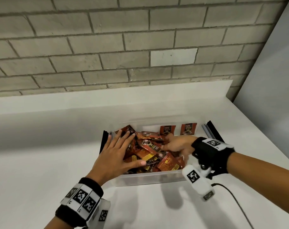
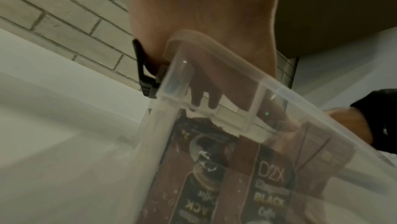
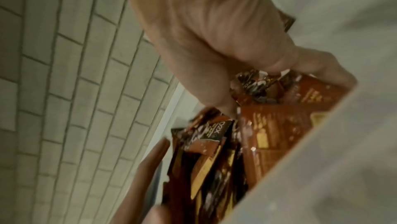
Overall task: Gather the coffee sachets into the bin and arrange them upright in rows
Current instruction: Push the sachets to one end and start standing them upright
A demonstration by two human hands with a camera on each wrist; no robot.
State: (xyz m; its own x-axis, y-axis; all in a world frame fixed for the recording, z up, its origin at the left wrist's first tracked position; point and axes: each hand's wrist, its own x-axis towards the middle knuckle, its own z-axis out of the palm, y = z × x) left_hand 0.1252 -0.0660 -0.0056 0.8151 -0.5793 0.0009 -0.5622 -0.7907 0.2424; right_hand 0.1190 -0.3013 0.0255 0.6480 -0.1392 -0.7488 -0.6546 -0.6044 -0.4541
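Clear plastic rectangular bin (image 1: pixel 150 178) sits on the white bench (image 1: pixel 41 154), centre of the head view, near the grey brick wall (image 1: pixel 107 38) at 12 o'clock. Black clip latches on the bin ends: one at 9 o'clock (image 1: pixel 104 140), one at 3 o'clock (image 1: pixel 213 129). Red-brown foil coffee sachets (image 1: pixel 150 152) lie in a loose jumbled heap filling the bin's left and middle, mostly flat or tilted. Two sachets stand upright against the far wall at 1 o'clock: (image 1: pixel 167 130) and (image 1: pixel 188 128). Left hand (image 1: pixel 114 156) is spread wide, fingers straight, palm down on the heap at the bin's 9 o'clock side, holding nothing. Right hand (image 1: pixel 176 144) reaches into the heap from 3 o'clock, fingers (image 3: pixel 318 64) curled down among the sachets; the right wrist view is blurred, can't tell whether it actually grips one. Black wristbands with white coded marker tags on both wrists; a black cable (image 1: pixel 234 202) trails on the bench at 5 o'clock.
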